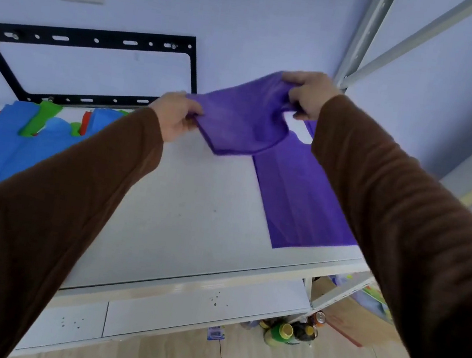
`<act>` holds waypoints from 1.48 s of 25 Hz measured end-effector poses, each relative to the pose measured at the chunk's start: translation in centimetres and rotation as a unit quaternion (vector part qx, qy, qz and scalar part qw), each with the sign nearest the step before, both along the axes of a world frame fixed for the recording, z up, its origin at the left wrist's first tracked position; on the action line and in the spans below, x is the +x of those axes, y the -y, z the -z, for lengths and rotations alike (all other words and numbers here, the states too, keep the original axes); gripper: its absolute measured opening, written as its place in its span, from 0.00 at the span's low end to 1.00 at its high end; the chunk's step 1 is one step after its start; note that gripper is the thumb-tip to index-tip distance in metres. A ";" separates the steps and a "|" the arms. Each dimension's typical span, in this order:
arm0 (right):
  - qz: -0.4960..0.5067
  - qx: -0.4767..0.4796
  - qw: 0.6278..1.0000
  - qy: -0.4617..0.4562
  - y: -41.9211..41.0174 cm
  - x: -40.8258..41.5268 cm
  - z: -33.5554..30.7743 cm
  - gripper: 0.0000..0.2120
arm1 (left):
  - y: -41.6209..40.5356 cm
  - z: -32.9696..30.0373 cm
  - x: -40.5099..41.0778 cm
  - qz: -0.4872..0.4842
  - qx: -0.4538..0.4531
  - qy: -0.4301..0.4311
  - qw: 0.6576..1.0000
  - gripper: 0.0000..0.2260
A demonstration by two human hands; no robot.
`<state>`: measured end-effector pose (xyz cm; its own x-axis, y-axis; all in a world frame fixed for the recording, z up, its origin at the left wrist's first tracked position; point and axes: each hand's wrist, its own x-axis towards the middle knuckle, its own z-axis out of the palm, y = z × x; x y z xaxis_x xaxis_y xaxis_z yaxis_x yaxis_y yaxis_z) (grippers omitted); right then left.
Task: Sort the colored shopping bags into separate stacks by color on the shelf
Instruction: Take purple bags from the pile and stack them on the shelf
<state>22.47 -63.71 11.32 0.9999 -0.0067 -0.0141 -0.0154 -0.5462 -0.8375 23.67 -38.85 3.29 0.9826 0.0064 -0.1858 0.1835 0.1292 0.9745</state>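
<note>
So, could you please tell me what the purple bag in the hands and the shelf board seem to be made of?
Purple bag: probably thin non-woven fabric, matte; it drapes softly between the left hand and right hand and looks slightly translucent.
Shelf board: seemingly white laminated board, smooth with a faint sheen, in a pale metal frame.

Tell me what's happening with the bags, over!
Both grips on one purple bag, left hand and right hand holding it above the shelf. Purple bag already flat beneath. Mixed pile left. Nothing blocking.
</note>
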 end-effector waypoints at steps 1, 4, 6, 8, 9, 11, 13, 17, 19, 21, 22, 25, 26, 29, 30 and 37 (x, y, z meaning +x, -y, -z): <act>0.025 0.014 0.999 0.037 0.9 0.7 -2.9 0.25 | 0.7 -2.5 1.2 -0.015 -0.025 0.033 0.999 0.16; 0.052 0.070 0.993 0.082 4.3 0.5 -6.7 0.23 | 1.8 -7.1 3.1 -0.009 -0.048 0.084 0.995 0.25; 0.055 0.111 0.992 0.021 6.3 -0.7 -5.4 0.22 | 2.3 -7.0 2.7 0.039 -0.021 0.054 0.998 0.17; 0.050 0.128 0.990 -0.028 7.8 -1.6 -3.2 0.21 | 2.6 -5.8 2.5 0.061 -0.001 0.025 0.998 0.13; 0.048 0.136 0.989 -0.039 8.4 -1.8 -2.5 0.21 | 2.7 -5.4 2.5 0.063 -0.004 0.014 0.998 0.12; 0.050 0.155 0.986 -0.044 9.3 -1.8 -2.1 0.21 | 3.0 -5.1 2.9 0.070 -0.013 -0.001 0.997 0.12; 0.053 0.160 0.985 -0.044 10.0 -1.5 -2.2 0.20 | 3.7 -5.3 3.3 0.072 -0.007 -0.006 0.997 0.14; 0.058 0.135 0.989 -0.033 10.8 -1.2 -1.7 0.23 | 5.2 -5.4 4.3 0.073 0.035 0.010 0.997 0.19; 0.056 0.138 0.989 -0.002 11.4 -1.4 -1.2 0.26 | 6.1 -5.6 4.8 0.081 0.064 0.051 0.993 0.31; 0.065 0.164 0.983 0.056 12.7 -1.9 -0.8 0.27 | 7.6 -6.3 4.6 0.087 0.084 0.110 0.987 0.35; 0.075 0.180 0.978 0.078 13.5 -2.4 -0.4 0.28 | 8.4 -6.4 4.3 0.089 0.090 0.131 0.983 0.37; 0.120 0.200 0.970 0.067 15.9 -3.9 3.4 0.27 | 10.6 -4.5 3.5 0.109 0.099 0.127 0.981 0.38; 0.133 0.196 0.971 0.033 16.5 -4.5 5.5 0.27 | 11.4 -2.7 3.2 0.121 0.101 0.103 0.982 0.39; 0.153 0.105 0.978 -0.091 17.6 -6.5 11.6 0.27 | 13.3 4.3 2.0 0.157 0.120 -0.020 0.980 0.39; 0.145 0.041 0.981 -0.125 17.9 -7.0 13.1 0.26 | 13.7 6.4 1.8 0.169 0.140 -0.056 0.974 0.40; 0.155 -0.093 0.971 -0.160 18.8 -7.7 16.2 0.23 | 14.7 9.5 1.8 0.202 0.299 -0.037 0.932 0.42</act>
<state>14.80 -82.48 -4.86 0.8946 -0.3377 -0.2928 -0.4451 -0.6149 -0.6509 25.52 -53.55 -6.20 0.9117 -0.2376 -0.3352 0.1689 -0.5271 0.8329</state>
